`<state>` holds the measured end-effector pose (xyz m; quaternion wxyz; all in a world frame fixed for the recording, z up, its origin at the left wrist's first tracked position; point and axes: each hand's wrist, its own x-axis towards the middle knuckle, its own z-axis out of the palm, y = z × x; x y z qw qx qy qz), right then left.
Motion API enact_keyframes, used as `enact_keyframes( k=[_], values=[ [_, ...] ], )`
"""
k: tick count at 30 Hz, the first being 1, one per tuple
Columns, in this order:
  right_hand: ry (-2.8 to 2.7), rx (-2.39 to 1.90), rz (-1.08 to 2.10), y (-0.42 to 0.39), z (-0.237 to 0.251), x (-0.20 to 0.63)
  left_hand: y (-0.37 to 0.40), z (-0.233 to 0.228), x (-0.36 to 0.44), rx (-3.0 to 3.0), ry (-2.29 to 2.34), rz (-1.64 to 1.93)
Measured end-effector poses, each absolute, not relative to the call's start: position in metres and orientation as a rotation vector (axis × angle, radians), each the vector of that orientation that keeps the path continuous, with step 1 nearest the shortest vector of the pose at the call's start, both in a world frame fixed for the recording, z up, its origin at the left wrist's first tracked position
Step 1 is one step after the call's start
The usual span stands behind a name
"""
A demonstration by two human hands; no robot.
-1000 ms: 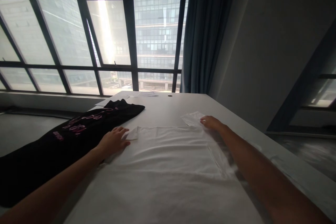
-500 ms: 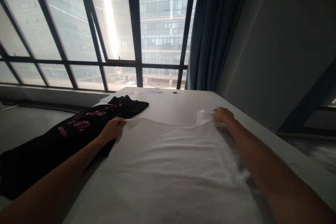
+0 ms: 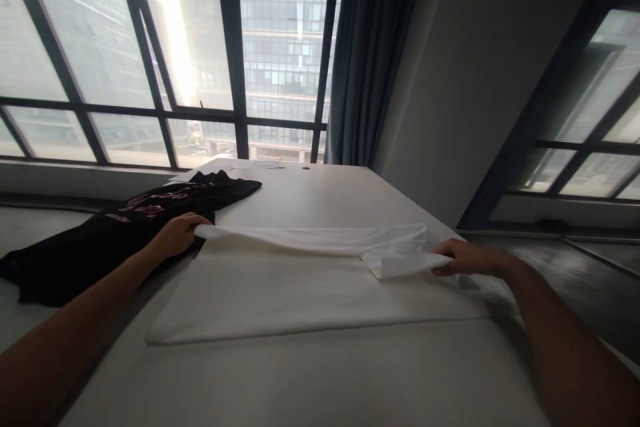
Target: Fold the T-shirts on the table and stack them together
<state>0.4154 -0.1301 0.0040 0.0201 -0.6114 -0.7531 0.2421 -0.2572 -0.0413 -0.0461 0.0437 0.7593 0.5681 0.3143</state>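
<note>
A white garment (image 3: 280, 287), which looks like a shirt, lies across the table with its far part folded over toward me. My left hand (image 3: 177, 233) pinches the fold's left end, close beside the black garment. At the right end, my right hand (image 3: 467, 258) grips a turned-back corner of the white cloth between thumb and fingers. The cloth's near edge lies straight and flat on the table; the folded strip between my hands is slightly raised and creased.
The white table (image 3: 310, 380) runs toward the windows. A black garment with pink lettering (image 3: 145, 213) lies along its left side. Papers (image 3: 255, 164) rest at the far end near a round dark hole (image 3: 306, 168). A blue curtain (image 3: 360, 67) hangs behind.
The white garment was held up and spread out before me; now it lies on the table with its far part folded over. My hands have moved apart, the right one lower, and the view has turned right.
</note>
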Motion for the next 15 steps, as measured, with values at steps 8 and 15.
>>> enact_keyframes(
  k=[8, 15],
  values=[
    [-1.996, -1.775, 0.670, -0.148, -0.011, 0.412, -0.061, -0.046, -0.259, 2.363, 1.837, 0.842],
    [-1.817, -1.751, 0.762, -0.158, -0.011, 0.435, -0.062, -0.043, -0.263, 2.341, 1.797, 0.880]
  ],
)
